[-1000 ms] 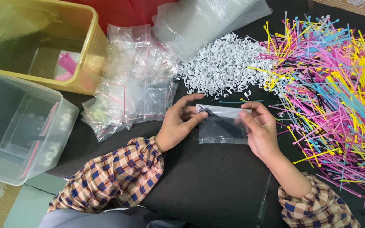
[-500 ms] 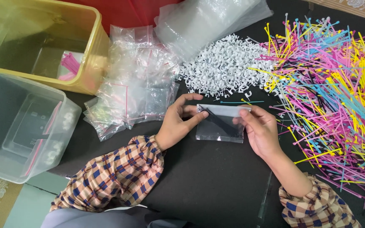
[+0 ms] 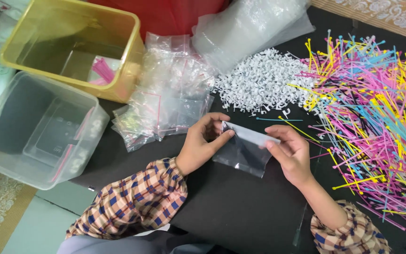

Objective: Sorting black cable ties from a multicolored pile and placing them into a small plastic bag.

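Pinching a small clear bag point(image 3: 244, 151) by its top edge, I see my left hand point(image 3: 202, 146) gripping one corner and my right hand point(image 3: 291, 151) the other, holding it just above the black table point(image 3: 240, 211). Beyond lie white clips point(image 3: 261, 81), more bags point(image 3: 167, 99), coloured ties point(image 3: 377, 117) to the right, and yellow point(image 3: 118, 89) and clear bins point(image 3: 90, 136) to the left.

Black table point(image 3: 240, 211) under ties point(image 3: 377, 122), clips point(image 3: 264, 82), bags point(image 3: 170, 103).
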